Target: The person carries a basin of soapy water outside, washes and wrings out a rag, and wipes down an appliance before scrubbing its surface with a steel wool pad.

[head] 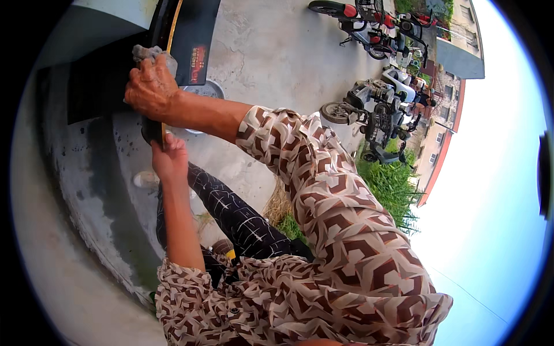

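Observation:
My right hand (151, 88) is closed around a wet-looking grey cloth (149, 52) and presses it against the edge of a black appliance panel (188, 26). A yellowish strip (175, 19) runs along that edge. The panel has a glossy dark face and bears a red label (198, 65) with writing. My left hand (171, 158) grips the same panel at its near end, with the thumb on one side and the curled fingers on the other. Part of the strip is hidden behind my right hand and wrist.
A round metal basin (212, 88) stands on the concrete ground (259, 47), partly behind the panel and my right forearm. Several motorcycles and scooters (376, 114) are parked beyond, with a person (426, 98) among them. Green plants (385, 181) grow nearby. A stained concrete ledge (104, 181) curves along the left.

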### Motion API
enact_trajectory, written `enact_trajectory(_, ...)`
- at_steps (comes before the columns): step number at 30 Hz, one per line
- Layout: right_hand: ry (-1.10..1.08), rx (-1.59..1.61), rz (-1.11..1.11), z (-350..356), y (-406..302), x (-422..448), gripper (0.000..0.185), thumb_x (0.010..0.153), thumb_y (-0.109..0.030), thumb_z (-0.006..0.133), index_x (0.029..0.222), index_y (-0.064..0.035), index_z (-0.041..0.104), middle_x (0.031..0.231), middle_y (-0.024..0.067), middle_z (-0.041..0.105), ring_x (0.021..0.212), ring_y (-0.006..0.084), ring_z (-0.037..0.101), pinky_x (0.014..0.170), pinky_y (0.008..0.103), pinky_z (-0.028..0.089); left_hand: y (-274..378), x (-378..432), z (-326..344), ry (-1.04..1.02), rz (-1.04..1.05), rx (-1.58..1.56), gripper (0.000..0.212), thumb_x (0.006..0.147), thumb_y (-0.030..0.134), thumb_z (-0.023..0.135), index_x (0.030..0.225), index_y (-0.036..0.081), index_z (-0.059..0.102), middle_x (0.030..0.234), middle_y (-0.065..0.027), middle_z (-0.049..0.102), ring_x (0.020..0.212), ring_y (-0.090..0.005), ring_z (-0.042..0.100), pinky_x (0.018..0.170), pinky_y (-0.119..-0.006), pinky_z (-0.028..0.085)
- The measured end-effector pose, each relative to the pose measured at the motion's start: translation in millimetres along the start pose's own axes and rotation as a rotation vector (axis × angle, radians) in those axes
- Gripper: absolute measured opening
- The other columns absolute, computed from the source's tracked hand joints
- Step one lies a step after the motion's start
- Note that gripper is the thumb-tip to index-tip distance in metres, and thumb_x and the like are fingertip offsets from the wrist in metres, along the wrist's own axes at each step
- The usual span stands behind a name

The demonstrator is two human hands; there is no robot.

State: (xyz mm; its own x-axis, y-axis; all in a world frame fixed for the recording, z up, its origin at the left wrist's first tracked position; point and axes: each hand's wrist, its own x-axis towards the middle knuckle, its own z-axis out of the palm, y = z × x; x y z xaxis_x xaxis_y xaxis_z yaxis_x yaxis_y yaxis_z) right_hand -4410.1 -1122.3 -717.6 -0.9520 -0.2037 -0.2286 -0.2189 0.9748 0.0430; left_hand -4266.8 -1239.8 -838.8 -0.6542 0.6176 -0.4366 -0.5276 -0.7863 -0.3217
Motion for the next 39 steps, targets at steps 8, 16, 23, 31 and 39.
enact_trajectory(8,-0.199,0.597,0.006,-7.3,-36.4,-18.6,0.028,0.077,-0.018,0.061,0.101,-0.0055,0.070,0.102,0.0147,0.063,0.102,0.0349,0.059,0.086,0.0498,0.046,47.9,-2.9,80.3,0.232,-0.039,0.415,0.049,0.102,0.034,0.038,0.146,0.014,0.032,0.148,-0.0053,0.038,0.139,-0.0234,0.033,0.115,-0.042,0.025)
enact_trajectory(16,0.384,0.532,0.147,40.2,-31.0,-4.5,0.052,0.090,-0.032,0.062,0.134,-0.0080,0.048,0.138,0.0174,0.044,0.129,0.0345,0.042,0.107,0.0464,0.037,134.4,-50.4,52.2,0.342,0.266,0.738,0.030,0.090,0.011,0.057,0.118,0.002,0.062,0.112,-0.0056,0.064,0.104,-0.0142,0.059,0.095,-0.029,0.045)
enact_trajectory(23,0.521,1.101,0.606,149.7,-109.7,44.7,0.037,0.097,-0.020,0.052,0.126,-0.0029,0.037,0.112,0.0144,0.051,0.103,0.0224,0.053,0.092,0.0356,0.043,168.0,-73.9,10.4,0.222,0.575,1.496,0.030,0.090,0.006,0.059,0.119,0.002,0.065,0.118,-0.0104,0.057,0.107,-0.0189,0.056,0.096,-0.030,0.044)
enact_trajectory(31,0.475,1.669,0.711,202.7,-102.8,53.5,0.019,0.100,-0.016,0.049,0.117,-0.0114,0.044,0.105,0.0031,0.054,0.096,0.0168,0.053,0.082,0.0368,0.050,175.2,-15.7,1.1,0.167,0.482,1.998,0.039,0.081,0.033,0.075,0.106,0.004,0.069,0.116,-0.0093,0.052,0.107,-0.0236,0.056,0.097,-0.036,0.044)
enact_trajectory(39,0.582,1.478,0.640,231.9,-85.6,80.2,0.025,0.100,-0.026,0.050,0.114,-0.0055,0.045,0.100,0.0037,0.054,0.090,0.0139,0.052,0.081,0.0303,0.045,206.6,103.7,-3.2,-0.271,0.887,2.136,0.019,0.085,0.015,0.063,0.099,0.004,0.059,0.096,-0.0147,0.056,0.085,-0.0285,0.061,0.075,-0.038,0.049)
